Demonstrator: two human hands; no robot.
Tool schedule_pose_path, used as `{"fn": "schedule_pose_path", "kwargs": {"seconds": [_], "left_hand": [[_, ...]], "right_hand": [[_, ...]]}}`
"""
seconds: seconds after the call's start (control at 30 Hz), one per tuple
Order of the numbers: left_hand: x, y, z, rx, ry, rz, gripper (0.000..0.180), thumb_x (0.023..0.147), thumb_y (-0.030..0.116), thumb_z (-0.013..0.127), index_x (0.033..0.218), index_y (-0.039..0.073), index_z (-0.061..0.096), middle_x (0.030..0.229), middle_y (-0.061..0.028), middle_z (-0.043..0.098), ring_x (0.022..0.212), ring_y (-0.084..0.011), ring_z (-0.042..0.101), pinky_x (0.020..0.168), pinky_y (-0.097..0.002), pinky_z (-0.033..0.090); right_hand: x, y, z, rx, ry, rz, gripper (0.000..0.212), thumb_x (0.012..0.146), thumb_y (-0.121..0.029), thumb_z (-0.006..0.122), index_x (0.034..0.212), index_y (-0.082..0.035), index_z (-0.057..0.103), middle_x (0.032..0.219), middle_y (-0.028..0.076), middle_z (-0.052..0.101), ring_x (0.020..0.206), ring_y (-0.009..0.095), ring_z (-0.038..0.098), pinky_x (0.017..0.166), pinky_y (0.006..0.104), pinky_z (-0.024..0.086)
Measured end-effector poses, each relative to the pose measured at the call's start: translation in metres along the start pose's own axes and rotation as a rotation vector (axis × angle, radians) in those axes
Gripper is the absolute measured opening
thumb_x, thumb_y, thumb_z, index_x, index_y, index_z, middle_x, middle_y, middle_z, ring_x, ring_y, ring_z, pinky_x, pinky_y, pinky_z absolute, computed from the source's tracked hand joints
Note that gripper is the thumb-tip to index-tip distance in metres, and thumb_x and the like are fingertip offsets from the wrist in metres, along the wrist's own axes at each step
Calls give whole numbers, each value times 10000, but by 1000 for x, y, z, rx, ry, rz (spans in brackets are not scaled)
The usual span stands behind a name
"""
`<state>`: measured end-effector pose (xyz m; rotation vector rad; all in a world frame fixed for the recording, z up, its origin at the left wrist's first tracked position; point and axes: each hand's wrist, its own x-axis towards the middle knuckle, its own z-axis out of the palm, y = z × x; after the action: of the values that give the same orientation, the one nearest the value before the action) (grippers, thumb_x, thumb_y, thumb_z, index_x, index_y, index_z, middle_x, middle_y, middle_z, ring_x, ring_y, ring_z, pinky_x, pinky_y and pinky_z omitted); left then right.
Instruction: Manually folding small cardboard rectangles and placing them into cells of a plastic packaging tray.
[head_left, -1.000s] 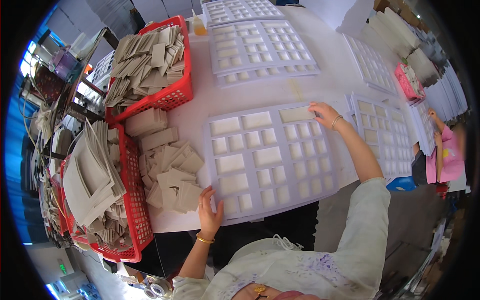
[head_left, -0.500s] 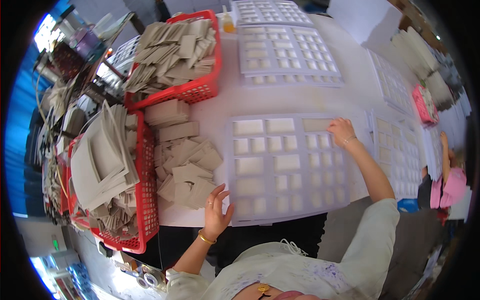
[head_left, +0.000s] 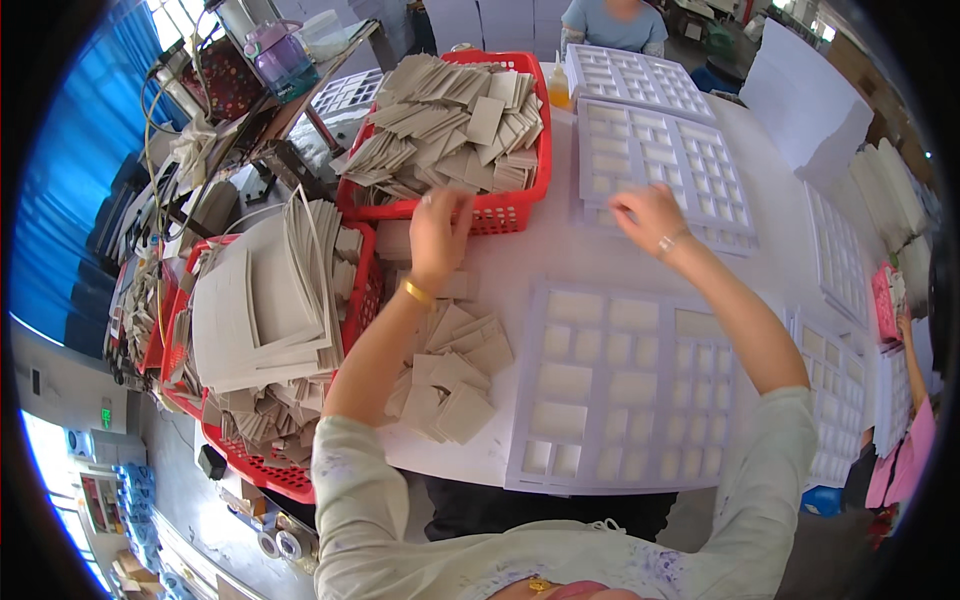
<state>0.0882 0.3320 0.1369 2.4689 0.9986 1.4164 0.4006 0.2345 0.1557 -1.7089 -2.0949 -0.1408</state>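
Tray (head_left: pixel 664 385), lying on white table (head_left: pixel 785 240) near loose grey cards (head_left: pixel 455 385); wide upper-right cell (head_left: pixel 695 323) apparently lined, other cells (head_left: pixel 567 380) paler, perhaps not yet lined. Left hand (head_left: pixel 440 238) in front of red basket (head_left: pixel 500 217), right hand (head_left: pixel 648 215) curled near farther trays (head_left: pixel 584 140); cannot tell if holding anything.
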Motion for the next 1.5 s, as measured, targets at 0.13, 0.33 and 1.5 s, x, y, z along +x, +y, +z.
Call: {"fn": "schedule_pose_path", "kwargs": {"seconds": [0.13,0.33,1.5], "left_hand": [[44,-46,42,53,-10,-160,159,749,45,628,904,81,621,933,-126,601,868,-335,592,733,-413,473],[59,-56,74,428,-449,-325,335,689,29,631,993,169,644,1159,-115,546,1052,-341,550,892,-434,458],[66,-52,76,462,-329,-209,112,834,131,567,812,51,641,945,-130,645,826,-327,641,732,-426,516]], "right_hand": [[83,-26,28,-5,62,-10,96,796,-213,580,780,-187,671,770,5,663,789,223,629,771,392,389],[137,-37,62,-97,-12,154,50,762,-206,629,756,-184,674,790,-10,679,791,192,631,816,387,369],[164,-63,76,-534,-436,-28,195,797,-86,557,909,-159,698,942,55,698,926,210,656,981,399,302]]}}
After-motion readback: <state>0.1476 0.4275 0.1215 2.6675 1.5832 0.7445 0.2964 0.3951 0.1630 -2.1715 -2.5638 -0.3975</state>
